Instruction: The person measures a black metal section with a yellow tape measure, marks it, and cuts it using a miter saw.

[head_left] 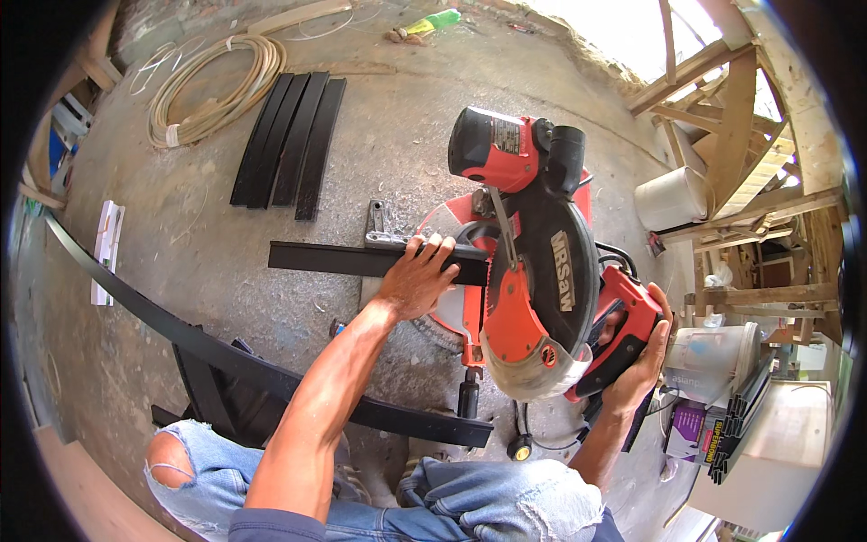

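A red and black miter saw (562, 248) stands on the floor in front of me, its round guard lowered over the cutting place. My right hand (643, 357) is wrapped around the saw's red and black handle (621, 336). A short black channel-like strip (330, 256) lies across the saw's base, along the grey metal fence (384, 237). My left hand (417, 278) is closed over this strip, fingers pointing away from me, just left of the guard. The strip's right end goes under the saw head, where the blade and the contact are hidden.
Several cut black strips (287, 144) lie beyond the saw, near a coiled hose (217, 90). A long black strip (244, 357) crosses in front of my knees. Buckets (713, 361), a purple box (694, 432) and wooden framing (768, 217) stand at the right.
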`<state>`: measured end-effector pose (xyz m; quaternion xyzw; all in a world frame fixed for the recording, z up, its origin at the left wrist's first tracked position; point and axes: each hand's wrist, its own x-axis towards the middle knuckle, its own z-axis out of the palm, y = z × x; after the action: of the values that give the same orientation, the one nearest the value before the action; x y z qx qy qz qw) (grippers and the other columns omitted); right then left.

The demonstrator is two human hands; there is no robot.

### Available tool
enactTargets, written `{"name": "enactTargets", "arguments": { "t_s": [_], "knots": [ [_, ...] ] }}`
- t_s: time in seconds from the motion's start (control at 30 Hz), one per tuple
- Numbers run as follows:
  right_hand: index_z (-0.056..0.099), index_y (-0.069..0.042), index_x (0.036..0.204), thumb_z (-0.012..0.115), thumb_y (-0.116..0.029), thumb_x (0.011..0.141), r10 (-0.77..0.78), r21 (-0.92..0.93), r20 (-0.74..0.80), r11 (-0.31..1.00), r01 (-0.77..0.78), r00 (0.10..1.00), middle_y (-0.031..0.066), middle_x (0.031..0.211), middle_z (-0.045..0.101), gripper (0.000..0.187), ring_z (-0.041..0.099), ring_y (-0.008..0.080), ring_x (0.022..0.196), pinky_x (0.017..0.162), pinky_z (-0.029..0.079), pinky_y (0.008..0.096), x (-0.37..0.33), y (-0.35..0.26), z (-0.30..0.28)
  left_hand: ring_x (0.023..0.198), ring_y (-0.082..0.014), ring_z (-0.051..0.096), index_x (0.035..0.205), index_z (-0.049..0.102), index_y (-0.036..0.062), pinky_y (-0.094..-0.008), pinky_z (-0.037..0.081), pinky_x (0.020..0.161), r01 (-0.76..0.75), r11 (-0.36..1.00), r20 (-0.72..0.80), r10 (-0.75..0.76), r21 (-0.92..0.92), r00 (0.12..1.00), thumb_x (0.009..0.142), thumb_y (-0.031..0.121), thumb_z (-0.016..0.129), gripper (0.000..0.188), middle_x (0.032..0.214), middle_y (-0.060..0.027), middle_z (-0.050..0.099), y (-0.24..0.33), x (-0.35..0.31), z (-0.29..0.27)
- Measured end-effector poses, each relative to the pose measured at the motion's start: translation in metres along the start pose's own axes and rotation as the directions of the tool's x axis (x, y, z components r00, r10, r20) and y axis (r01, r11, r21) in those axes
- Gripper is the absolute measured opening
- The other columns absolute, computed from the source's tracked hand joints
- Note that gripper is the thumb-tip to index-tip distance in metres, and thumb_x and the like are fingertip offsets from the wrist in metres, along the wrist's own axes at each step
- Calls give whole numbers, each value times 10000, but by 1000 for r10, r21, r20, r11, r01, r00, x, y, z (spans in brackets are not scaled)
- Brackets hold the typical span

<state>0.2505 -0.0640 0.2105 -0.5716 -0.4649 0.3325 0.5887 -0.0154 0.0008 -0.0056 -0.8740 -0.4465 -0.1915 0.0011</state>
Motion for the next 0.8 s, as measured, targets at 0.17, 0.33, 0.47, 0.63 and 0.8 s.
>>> {"name": "enactTargets", "arguments": {
  "t_s": [0.17, 0.33, 0.47, 0.63, 0.8],
  "knots": [
    [429, -58, 1483, 382, -483, 1089, 37, 97, 63, 994, -43, 997, 69, 858, 640, 582, 587, 116, 678, 628, 507, 241, 3, -1, -6, 1330, -320, 395, 1217, 655, 120, -511, 263, 1105, -4, 1000, 26, 4, 2, 1000, 887, 365, 708, 414, 1398, -151, 451, 2, 2, -2],
    [406, -42, 1500, 421, -440, 1087, 87, 184, 125, 977, -110, 988, 70, 843, 616, 573, 589, 133, 654, 624, 524, 262, 14, -11, -3, 1334, -325, 398, 1217, 655, 117, -515, 270, 1104, 3, 1000, 37, -4, 4, 999, 893, 368, 702, 412, 1413, -161, 449, 0, -1, -1],
    [392, -41, 1520, 432, -420, 1086, 130, 249, 155, 954, -167, 979, 69, 833, 609, 577, 556, 128, 627, 589, 490, 254, 26, -18, -2, 1330, -324, 411, 1222, 653, 116, -524, 277, 1102, -8, 1000, 15, 8, -5, 1000, 883, 372, 704, 428, 1422, -165, 451, -1, -2, -1],
    [457, -53, 1482, 475, -450, 1062, 119, 226, 131, 963, -147, 984, 45, 779, 623, 578, 543, 89, 582, 527, 477, 221, 32, -19, -5, 1323, -325, 432, 1206, 651, 120, -538, 293, 1098, -25, 1000, -24, 25, 3, 999, 885, 376, 690, 413, 1408, -160, 470, 0, -2, 2],
    [440, -38, 1489, 475, -424, 1073, 99, 255, 138, 958, -131, 986, 56, 780, 620, 570, 533, 99, 559, 513, 454, 224, 32, -18, -2, 1333, -325, 422, 1206, 630, 112, -543, 299, 1090, -15, 1000, -10, 15, -14, 1000, 902, 376, 674, 406, 1424, -169, 459, 0, -3, 4]
  ]
}}
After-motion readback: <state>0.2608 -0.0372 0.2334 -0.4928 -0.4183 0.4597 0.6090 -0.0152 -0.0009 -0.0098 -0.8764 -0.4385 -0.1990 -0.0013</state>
